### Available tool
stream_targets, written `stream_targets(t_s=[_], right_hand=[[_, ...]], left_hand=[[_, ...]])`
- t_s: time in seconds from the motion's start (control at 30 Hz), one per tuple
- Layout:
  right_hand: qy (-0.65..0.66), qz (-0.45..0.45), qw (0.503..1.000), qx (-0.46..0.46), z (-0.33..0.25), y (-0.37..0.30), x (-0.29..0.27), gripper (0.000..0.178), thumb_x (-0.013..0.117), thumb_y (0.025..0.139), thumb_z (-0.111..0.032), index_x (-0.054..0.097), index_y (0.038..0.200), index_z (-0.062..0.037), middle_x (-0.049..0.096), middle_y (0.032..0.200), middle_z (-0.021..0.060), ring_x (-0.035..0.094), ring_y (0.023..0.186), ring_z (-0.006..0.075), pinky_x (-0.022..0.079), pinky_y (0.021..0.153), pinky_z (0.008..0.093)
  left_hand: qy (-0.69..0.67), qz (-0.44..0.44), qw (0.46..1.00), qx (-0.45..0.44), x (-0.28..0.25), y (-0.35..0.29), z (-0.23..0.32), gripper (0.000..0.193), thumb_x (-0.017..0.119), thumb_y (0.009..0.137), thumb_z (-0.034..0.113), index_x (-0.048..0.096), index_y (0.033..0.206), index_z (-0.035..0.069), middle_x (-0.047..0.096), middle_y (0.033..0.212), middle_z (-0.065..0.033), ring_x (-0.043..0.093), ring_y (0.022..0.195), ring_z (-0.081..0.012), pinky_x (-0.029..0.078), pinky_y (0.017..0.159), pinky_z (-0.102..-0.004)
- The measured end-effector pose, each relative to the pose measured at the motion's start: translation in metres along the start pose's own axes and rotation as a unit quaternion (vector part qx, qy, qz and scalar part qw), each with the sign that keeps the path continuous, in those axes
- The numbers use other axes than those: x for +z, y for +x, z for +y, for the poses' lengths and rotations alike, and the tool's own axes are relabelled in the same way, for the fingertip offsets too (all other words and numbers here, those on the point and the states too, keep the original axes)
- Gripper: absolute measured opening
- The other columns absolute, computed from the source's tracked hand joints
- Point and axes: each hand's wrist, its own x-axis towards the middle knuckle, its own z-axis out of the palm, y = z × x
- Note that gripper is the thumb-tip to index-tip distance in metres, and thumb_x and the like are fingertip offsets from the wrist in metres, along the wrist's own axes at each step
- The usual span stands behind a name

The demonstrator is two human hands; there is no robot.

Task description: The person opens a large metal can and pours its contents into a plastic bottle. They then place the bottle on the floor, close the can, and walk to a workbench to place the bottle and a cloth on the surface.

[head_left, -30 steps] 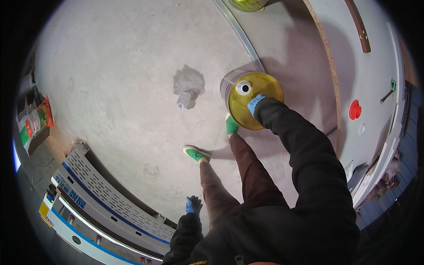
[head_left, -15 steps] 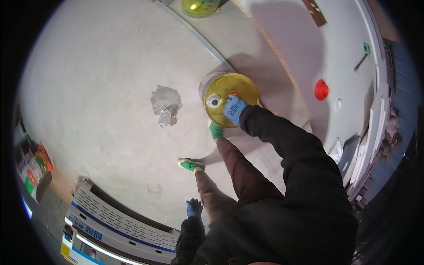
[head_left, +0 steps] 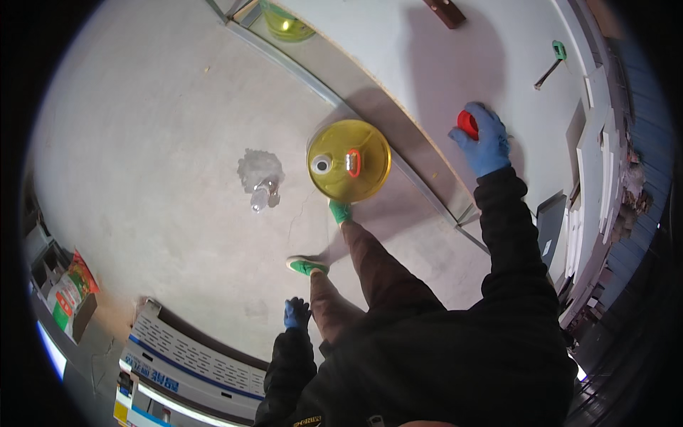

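Your right hand (head_left: pixel 487 141), blue glove, right of centre in the upper half: on the red cap (head_left: pixel 466 124). Cap sits in the gap of your grip, thumb low on its left, fingers bent over its top and right. Grip is narrow, closed in around the cap; hollow side shows toward frame left. Far side hidden by your glove, and can't tell if the cap is off the white table (head_left: pixel 544 128) or resting on it.

Your left hand (head_left: pixel 297 313), also blue glove, hangs lower centre beside your leg, well apart from the cap. Fingers look bent, nothing seen in them; can't tell how wide that grip is.

Yellow drum (head_left: pixel 337 153) upright near frame centre, well left of your right hand, past the table edge. Its top has a white-rimmed opening (head_left: pixel 321 164) on the left and a red-orange handle (head_left: pixel 354 163) near the middle. Your green shoe (head_left: pixel 340 212) is just below it. Clear bottle (head_left: pixel 260 199) lies left of the drum, at the lower edge of a wet patch (head_left: pixel 256 165).

Upper right, on the table: green-and-dark tool (head_left: pixel 549 70), apart from your glove; brown block (head_left: pixel 446 12) at the top edge.
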Motion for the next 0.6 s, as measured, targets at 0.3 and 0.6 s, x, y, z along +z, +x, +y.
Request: stream_targets(t_s=[0.3,0.6], right_hand=[[0.473,-0.123,0.872,-0.002,-0.096,-0.088,0.108,0.025,0.057,0.098,-0.004,0.061,0.122,0.0013,0.066,0.128,0.0149,0.063,0.116,0.023,0.051,0.1,0.0352],[0.361,-0.102,0.92,-0.115,-0.071,-0.109,0.346,0.025,0.055,0.101,-0.012,0.066,0.118,0.0017,0.064,0.134,0.0164,0.06,0.125,0.0305,0.045,0.109,0.0377]], left_hand=[[0.095,-0.033,0.964,0.245,0.126,0.024,0.014,0.04,0.052,0.107,0.03,0.06,0.132,0.001,0.067,0.122,-0.0122,0.065,0.112,-0.0209,0.051,0.099,-0.0347],[0.255,0.207,0.924,0.194,0.004,0.008,-0.003,0.04,0.059,0.104,0.036,0.062,0.13,0.006,0.069,0.111,-0.0051,0.064,0.096,-0.0156,0.054,0.082,-0.0308]])
